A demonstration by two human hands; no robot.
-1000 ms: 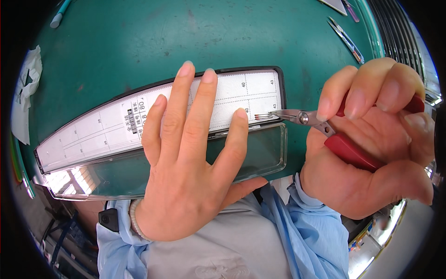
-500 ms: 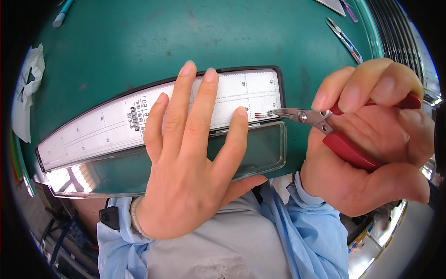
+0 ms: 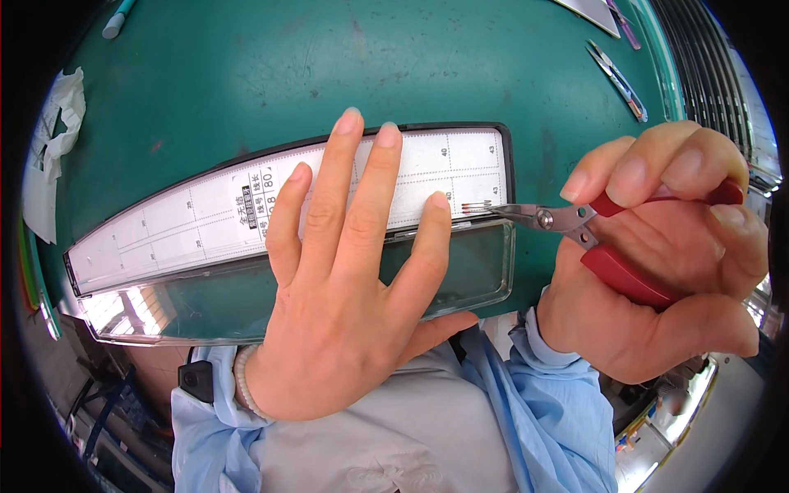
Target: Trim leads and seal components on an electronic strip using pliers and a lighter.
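My left hand [image 3: 349, 304] lies with fingers spread across a long, shallow black-rimmed case [image 3: 507, 156], pressing on its white ruled liner [image 3: 419, 164]. The index fingertip rests near the liner's lower right corner. Hinged open toward me is the case's clear lid [image 3: 472, 275], partly hidden under that hand. On the right, my right hand [image 3: 666, 238] grips red-handled pliers [image 3: 629, 279], the lower handle lying against the palm. Their metal jaws reach over the case's right end, beside several tiny thin dark-and-reddish strands [image 3: 475, 207]. Whether the jaws pinch a strand, I cannot tell.
A green mat [image 3: 246, 74] covers the table. Thread snips [image 3: 618, 80] lie at the far right, near a purple-handled tool [image 3: 626, 29] and a white sheet [image 3: 593, 12]. Crumpled white paper [image 3: 62, 148] sits at the left edge, and a teal pen-like stick [image 3: 117, 20] at the far left.
The whole view has shifted slightly, so case, left hand and tabletop things appear a little farther right. The pliers remain at the case's right end, still in my right hand.
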